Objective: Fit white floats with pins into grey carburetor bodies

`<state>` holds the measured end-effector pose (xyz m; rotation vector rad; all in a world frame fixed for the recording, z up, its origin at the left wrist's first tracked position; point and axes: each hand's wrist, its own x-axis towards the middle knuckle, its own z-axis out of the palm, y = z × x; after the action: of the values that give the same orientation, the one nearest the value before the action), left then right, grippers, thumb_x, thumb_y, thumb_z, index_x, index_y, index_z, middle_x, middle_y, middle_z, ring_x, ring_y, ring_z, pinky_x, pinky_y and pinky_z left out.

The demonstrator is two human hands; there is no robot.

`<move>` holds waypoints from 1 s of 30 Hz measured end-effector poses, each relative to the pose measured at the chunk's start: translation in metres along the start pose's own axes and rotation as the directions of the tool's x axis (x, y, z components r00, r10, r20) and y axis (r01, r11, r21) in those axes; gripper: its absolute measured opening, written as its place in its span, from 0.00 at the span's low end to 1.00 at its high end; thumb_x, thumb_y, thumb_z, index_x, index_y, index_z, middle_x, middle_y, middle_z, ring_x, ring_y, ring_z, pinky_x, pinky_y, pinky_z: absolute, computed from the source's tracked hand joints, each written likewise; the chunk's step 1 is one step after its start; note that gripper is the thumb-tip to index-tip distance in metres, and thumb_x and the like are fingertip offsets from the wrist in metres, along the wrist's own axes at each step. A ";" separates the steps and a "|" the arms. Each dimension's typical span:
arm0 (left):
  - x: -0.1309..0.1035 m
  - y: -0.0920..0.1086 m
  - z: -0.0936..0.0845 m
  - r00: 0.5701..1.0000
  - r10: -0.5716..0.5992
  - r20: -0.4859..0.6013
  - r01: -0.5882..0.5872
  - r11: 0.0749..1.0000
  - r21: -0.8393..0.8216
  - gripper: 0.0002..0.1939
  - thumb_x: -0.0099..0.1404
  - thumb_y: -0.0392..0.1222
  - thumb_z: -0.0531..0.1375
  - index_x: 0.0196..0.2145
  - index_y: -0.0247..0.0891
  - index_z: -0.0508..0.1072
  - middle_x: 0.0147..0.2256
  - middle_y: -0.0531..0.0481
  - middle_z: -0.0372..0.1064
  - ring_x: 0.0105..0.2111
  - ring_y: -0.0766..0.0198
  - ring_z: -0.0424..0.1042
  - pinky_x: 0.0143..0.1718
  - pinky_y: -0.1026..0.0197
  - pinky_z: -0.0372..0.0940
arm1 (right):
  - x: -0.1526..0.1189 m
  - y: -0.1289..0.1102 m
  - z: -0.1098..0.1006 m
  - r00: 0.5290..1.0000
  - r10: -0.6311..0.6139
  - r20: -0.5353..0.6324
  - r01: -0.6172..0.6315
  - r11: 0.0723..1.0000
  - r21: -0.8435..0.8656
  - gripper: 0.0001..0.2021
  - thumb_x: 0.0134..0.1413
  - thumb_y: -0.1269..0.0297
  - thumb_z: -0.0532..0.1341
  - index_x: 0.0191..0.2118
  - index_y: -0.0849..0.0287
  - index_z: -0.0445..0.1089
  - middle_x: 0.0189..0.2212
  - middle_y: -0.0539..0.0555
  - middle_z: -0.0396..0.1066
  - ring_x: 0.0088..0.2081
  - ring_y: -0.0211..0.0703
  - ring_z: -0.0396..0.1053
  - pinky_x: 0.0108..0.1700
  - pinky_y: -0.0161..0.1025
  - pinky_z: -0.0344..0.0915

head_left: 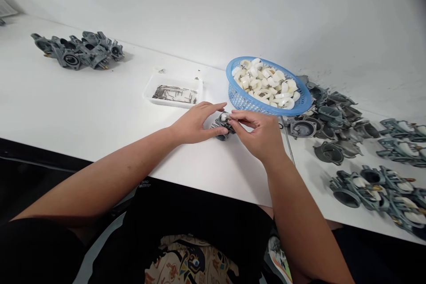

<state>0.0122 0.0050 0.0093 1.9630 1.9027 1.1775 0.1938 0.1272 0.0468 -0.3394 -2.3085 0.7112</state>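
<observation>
A small grey metal part (222,135) with a white piece (224,116) on top rests on the white table in front of me. My left hand (199,123) is around its left side, thumb and fingers apart, the thumb tip against the metal. From the right, my right hand (258,133) pinches at the top of the part beside the white piece. What lies between those fingertips is too small to make out.
Behind my hands are a clear tray (173,103) of thin metal pins and a blue basket (238,97) full of white ring-like pieces (264,82). Grey metal castings (329,117) are heaped at the right, others (376,191) lie nearer, and a group (80,51) lies far left.
</observation>
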 end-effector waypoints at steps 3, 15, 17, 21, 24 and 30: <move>0.000 0.003 0.000 1.000 -0.005 0.011 0.005 1.000 -0.008 0.36 0.68 0.63 0.60 0.65 0.38 0.65 0.55 0.40 0.74 0.56 0.48 0.70 0.59 0.46 0.64 | 0.000 -0.006 -0.007 0.995 0.061 0.084 -0.060 0.998 -0.007 0.10 0.57 0.70 0.64 0.43 0.55 0.81 0.41 0.51 0.82 0.43 0.50 0.81 0.47 0.48 0.79; -0.002 0.006 0.001 0.989 -0.134 0.055 0.139 0.986 -0.091 0.35 0.68 0.62 0.58 0.64 0.37 0.66 0.59 0.38 0.70 0.61 0.47 0.66 0.63 0.44 0.61 | 0.000 -0.013 -0.015 0.977 0.146 0.155 -0.158 0.985 0.066 0.28 0.53 0.64 0.69 0.60 0.53 0.68 0.58 0.57 0.73 0.50 0.52 0.78 0.57 0.52 0.76; -0.002 0.007 -0.001 0.988 -0.126 0.084 0.135 0.985 -0.103 0.36 0.67 0.63 0.59 0.64 0.38 0.65 0.61 0.39 0.67 0.63 0.46 0.64 0.65 0.43 0.59 | 0.000 -0.011 -0.017 0.977 0.143 0.160 -0.155 0.986 0.064 0.30 0.52 0.62 0.71 0.61 0.52 0.67 0.59 0.57 0.72 0.49 0.52 0.78 0.58 0.54 0.74; -0.001 0.008 -0.004 0.985 -0.100 0.139 0.124 0.977 -0.174 0.37 0.65 0.62 0.61 0.64 0.39 0.63 0.64 0.39 0.64 0.64 0.44 0.62 0.65 0.43 0.59 | 0.001 -0.008 -0.020 0.964 0.128 0.234 -0.150 0.985 0.079 0.29 0.53 0.63 0.71 0.60 0.50 0.67 0.60 0.55 0.70 0.51 0.51 0.77 0.61 0.54 0.72; -0.001 0.008 -0.004 0.985 -0.103 0.137 0.134 0.963 -0.236 0.35 0.64 0.61 0.63 0.61 0.38 0.65 0.62 0.38 0.66 0.62 0.44 0.64 0.63 0.44 0.61 | 0.001 -0.006 -0.020 0.954 0.127 0.272 -0.156 0.984 0.085 0.27 0.54 0.64 0.70 0.59 0.50 0.67 0.60 0.54 0.70 0.53 0.50 0.75 0.62 0.54 0.71; 0.000 0.004 -0.002 0.982 -0.112 0.150 0.157 0.928 -0.338 0.26 0.66 0.56 0.62 0.56 0.41 0.65 0.58 0.41 0.67 0.59 0.50 0.66 0.62 0.42 0.60 | 0.001 -0.006 -0.016 0.957 0.116 0.265 -0.150 0.982 0.111 0.26 0.56 0.66 0.68 0.60 0.51 0.67 0.57 0.55 0.72 0.53 0.50 0.75 0.62 0.53 0.71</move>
<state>0.0141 0.0036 0.0130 1.6506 1.6051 1.2190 0.2040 0.1290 0.0603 -0.3635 -2.4839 1.0216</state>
